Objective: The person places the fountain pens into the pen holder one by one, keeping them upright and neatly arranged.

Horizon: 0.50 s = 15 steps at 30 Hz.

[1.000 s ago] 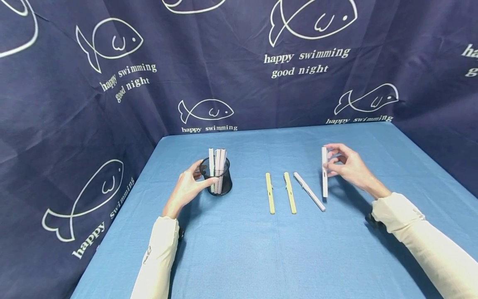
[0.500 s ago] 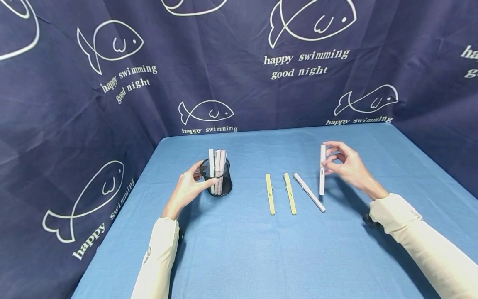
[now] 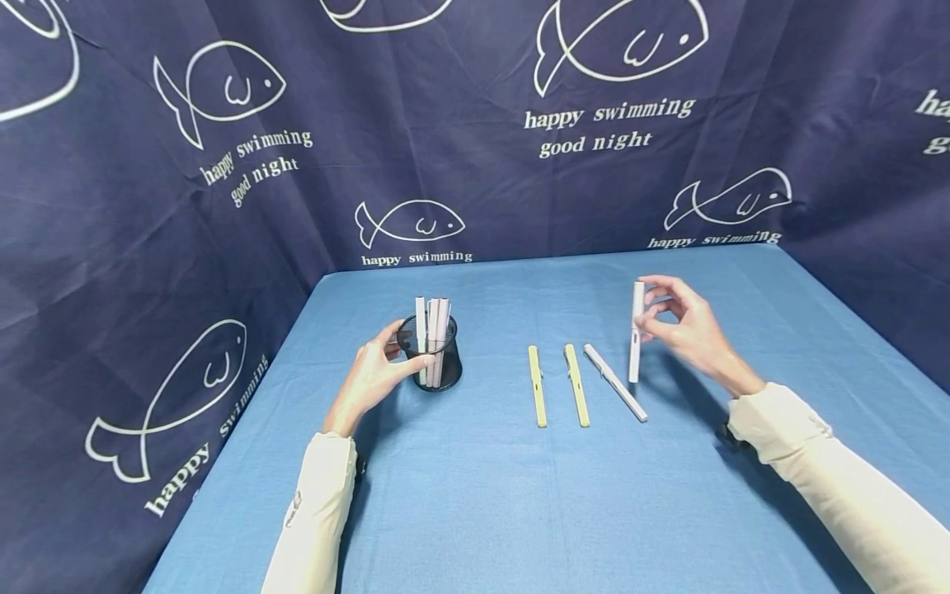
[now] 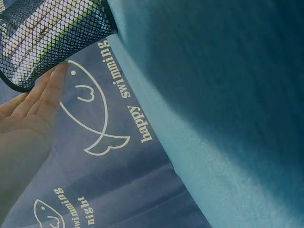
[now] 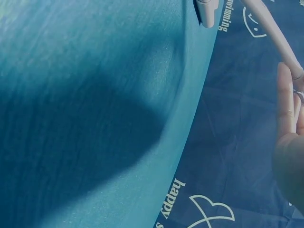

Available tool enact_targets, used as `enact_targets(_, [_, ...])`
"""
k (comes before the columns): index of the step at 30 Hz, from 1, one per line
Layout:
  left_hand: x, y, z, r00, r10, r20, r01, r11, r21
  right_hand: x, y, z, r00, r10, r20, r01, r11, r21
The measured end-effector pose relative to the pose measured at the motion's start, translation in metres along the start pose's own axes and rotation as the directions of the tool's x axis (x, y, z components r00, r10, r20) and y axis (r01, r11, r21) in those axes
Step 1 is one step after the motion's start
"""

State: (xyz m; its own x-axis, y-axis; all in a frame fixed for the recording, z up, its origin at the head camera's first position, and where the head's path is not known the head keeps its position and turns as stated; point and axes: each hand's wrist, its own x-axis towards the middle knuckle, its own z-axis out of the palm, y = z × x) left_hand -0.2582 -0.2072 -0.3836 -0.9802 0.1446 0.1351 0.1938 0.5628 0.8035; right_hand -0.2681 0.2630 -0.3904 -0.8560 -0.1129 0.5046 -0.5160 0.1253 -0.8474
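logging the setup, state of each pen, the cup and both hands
Cup: upright
Cup pens: standing inside
Left yellow pen: lying flat
Right yellow pen: lying flat
Loose pale pen: lying slanted
Held pale pen: near upright
Left hand: gripping Cup
Right hand: pinching Held pale pen

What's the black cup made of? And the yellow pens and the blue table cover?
Black cup: probably metal wire, painted dark, since its see-through wall is a net of tiny holes.
Yellow pens: likely smooth plastic, evenly coloured, but painted metal could look similar.
Blue table cover: looks like dull cloth, with faint creases.
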Motion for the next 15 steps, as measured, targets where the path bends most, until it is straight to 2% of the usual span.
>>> enact_targets(15, [0.0017,-0.0007,-0.0003,1.0,0.0,-0.007,0.0,1.0,0.026,0.0055,0.001,0.0088,0.998,-0.061,-0.021,0.059,0.996,-0.069])
